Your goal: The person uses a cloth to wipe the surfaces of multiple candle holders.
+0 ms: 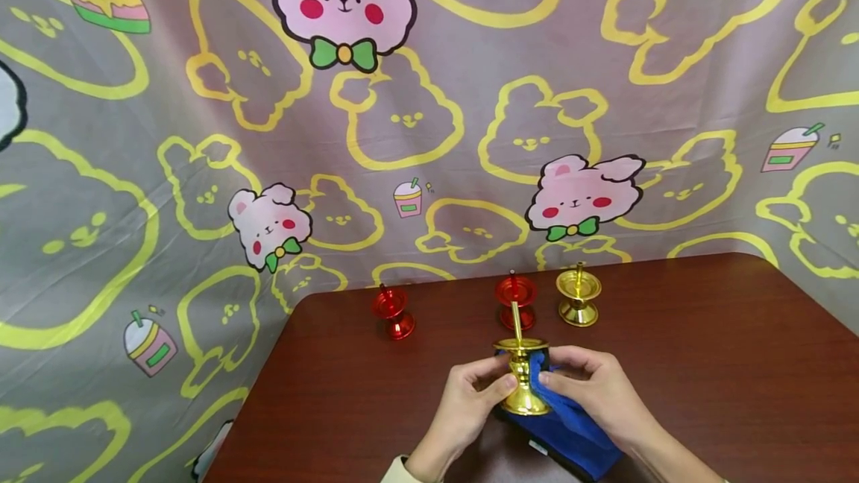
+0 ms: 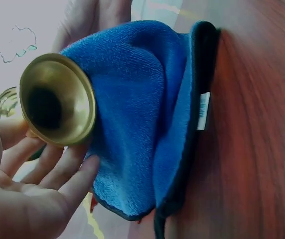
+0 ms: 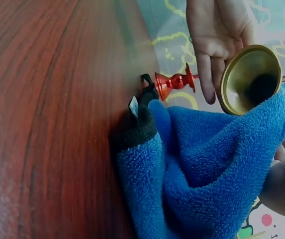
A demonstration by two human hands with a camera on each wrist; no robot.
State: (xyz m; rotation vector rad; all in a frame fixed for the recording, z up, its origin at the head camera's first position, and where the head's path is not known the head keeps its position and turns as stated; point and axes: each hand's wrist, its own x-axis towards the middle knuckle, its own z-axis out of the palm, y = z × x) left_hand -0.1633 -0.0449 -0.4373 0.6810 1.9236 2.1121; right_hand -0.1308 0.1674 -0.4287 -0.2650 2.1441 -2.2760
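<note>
A shiny gold candle holder [image 1: 526,399], with a thin tube rising from its dish, is held upright above the near part of the table. My left hand [image 1: 466,397] grips its stem between thumb and fingers. From the other side, my right hand [image 1: 600,392] pinches a blue cloth [image 1: 573,423] against the stem, just under the dish. In the left wrist view the hollow underside of the base [image 2: 75,107] faces the camera, beside the fuzzy cloth [image 2: 127,109]. The cloth hangs down in folds with a dark edge and a white tag [image 2: 204,110]; it hides part of my right fingers.
Along the back of the brown table [image 1: 322,393] stand a red candle holder [image 1: 400,325] at left, another red one [image 1: 515,289] behind the held piece, and a gold one [image 1: 579,308] to its right. A patterned curtain [image 1: 470,114] borders the table's back and left.
</note>
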